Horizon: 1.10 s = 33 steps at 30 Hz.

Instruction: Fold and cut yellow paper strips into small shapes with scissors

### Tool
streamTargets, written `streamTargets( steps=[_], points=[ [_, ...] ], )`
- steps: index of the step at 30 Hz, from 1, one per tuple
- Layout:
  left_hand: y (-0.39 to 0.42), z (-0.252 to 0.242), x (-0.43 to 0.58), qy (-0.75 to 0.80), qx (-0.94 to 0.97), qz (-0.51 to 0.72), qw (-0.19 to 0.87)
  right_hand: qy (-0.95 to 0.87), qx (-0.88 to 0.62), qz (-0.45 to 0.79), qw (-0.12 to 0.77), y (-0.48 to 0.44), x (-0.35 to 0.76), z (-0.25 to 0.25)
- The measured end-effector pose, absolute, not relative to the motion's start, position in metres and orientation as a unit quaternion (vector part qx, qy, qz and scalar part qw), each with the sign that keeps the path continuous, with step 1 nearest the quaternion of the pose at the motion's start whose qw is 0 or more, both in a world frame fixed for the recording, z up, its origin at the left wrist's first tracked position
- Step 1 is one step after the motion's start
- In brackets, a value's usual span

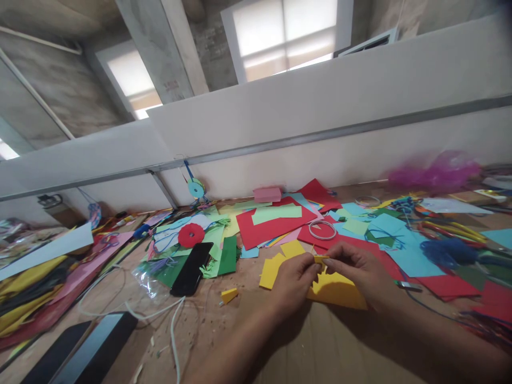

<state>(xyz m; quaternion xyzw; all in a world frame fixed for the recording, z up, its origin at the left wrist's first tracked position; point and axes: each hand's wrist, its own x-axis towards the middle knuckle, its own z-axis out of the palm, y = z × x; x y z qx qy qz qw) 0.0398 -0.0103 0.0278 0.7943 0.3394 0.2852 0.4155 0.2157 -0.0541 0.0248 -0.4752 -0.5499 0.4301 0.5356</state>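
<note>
Around your hands there is a big mess of paper, with red sheets (260, 229), blue sheets (424, 250) and a light green strip (277, 214) piled up toward the wall (352, 160). A shiny ring (322, 238) lies on the red paper just past your fingers. To the left, a black phone (192, 271) rests partly on green paper, with a red disc (184, 236) near its top, and a loopy white cord (173, 330) runs across the table (216, 330). A little yellow scrap (229, 295) sits between the phone and your left arm. Your left hand (294, 277) and right hand (356, 266) are close together, and the fingertips of both are pinched on 1 small yellow piece (321, 259), up over a bigger yellow sheet (338, 293). Your fingers cover much of that small piece, so you can't see its whole shape, and your hands hide part of the sheet below. A thin stick (312, 248) pokes up by your left thumb, but it's hard to tell what it is. The purple plastic (440, 170) and blue bundle (448, 252) on the right look blurry. At the bottom left, a long dark box (100, 341) is cut off.
</note>
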Motion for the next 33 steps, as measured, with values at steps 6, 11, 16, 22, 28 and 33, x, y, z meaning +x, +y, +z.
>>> streamTargets(
  steps=[6,11,16,22,28,33],
  points=[
    [-0.0087,0.0303,0.0384,0.346,0.858,0.247,0.29,-0.638,-0.529,0.309,0.467,-0.0539,0.2188,0.0293],
    [-0.0113,0.0315,0.0391,0.352,0.844,0.237,0.327,-0.61,-0.532,0.327,0.487,-0.0533,0.2182,0.0263],
    [-0.0104,0.0328,0.0379,0.332,0.844,0.239,0.346,-0.616,-0.502,0.369,0.482,-0.0519,0.2181,0.0241],
    [-0.0061,0.0271,0.0367,0.333,0.819,0.242,0.4,-0.7,-0.507,0.201,0.461,-0.0578,0.2197,0.0239],
    [-0.0072,0.0328,0.0368,0.335,0.837,0.249,0.353,-0.623,-0.521,0.308,0.495,-0.055,0.2186,0.0252],
    [-0.0084,0.036,0.037,0.322,0.86,0.264,0.294,-0.506,-0.509,0.45,0.531,-0.0513,0.2162,0.0309]
  ],
)
